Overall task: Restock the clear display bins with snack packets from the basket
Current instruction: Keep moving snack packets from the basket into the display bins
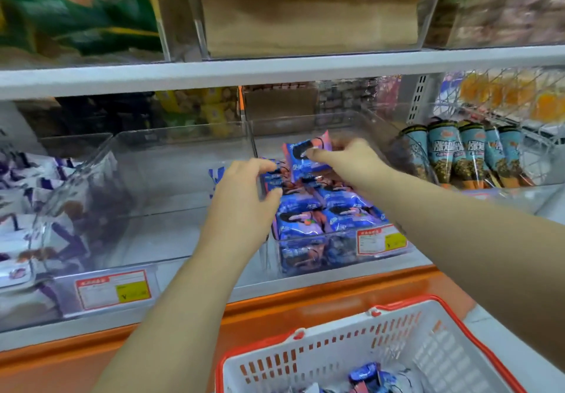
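— While the right hand hangs over the clear bin, what are its fingers doing?
— Thumb and fingers pinch one blue snack packet, held tilted above the bin's rear half.
— And beneath it?
— Stacked packets of the same blue fill the bin up to its front wall, which carries a red-framed price label.
— The left hand?
— Its fingers are curled at the bin's left wall, beside the rear packets. Whether they grip the wall, a packet or nothing, I cannot tell.
— Where is the basket?
— Bottom right, below the orange ledge; it is white with a red rim. Loose packets lie at its near end.
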